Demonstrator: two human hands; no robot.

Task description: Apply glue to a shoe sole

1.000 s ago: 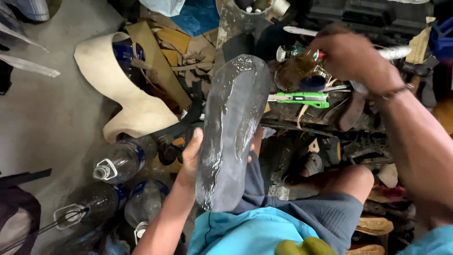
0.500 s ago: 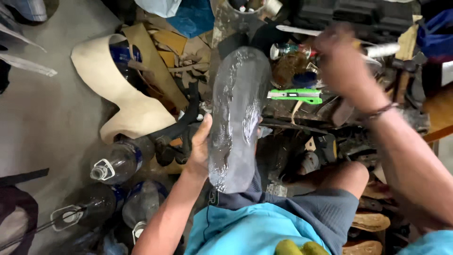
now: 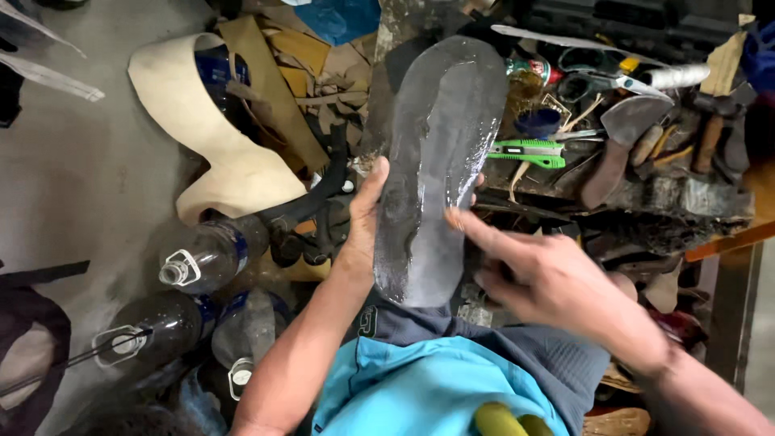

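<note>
The left hand (image 3: pixel 363 222) is gripping the left edge of a grey shoe sole (image 3: pixel 440 161), thumb lying over the front face and fingers hidden behind it, holding it upright above the person's lap with the toe end pointing away. The sole is glistening with a wet sheen over most of its surface.

The right hand (image 3: pixel 557 287) is no longer up over the tool clutter at the far right, where it was half a second ago. It has come down to the sole and is now mostly open, holding nothing, its index fingertip (image 3: pixel 454 218) touching the sole's right edge near the middle.

Behind the sole, a green utility knife (image 3: pixel 529 152) is lying on the crowded workbench (image 3: pixel 678 202). To the left, a cream-coloured sheet with cut-out curves (image 3: pixel 234 169) is resting on the floor (image 3: pixel 81 178), just above three clear plastic bottles (image 3: pixel 202 258).
</note>
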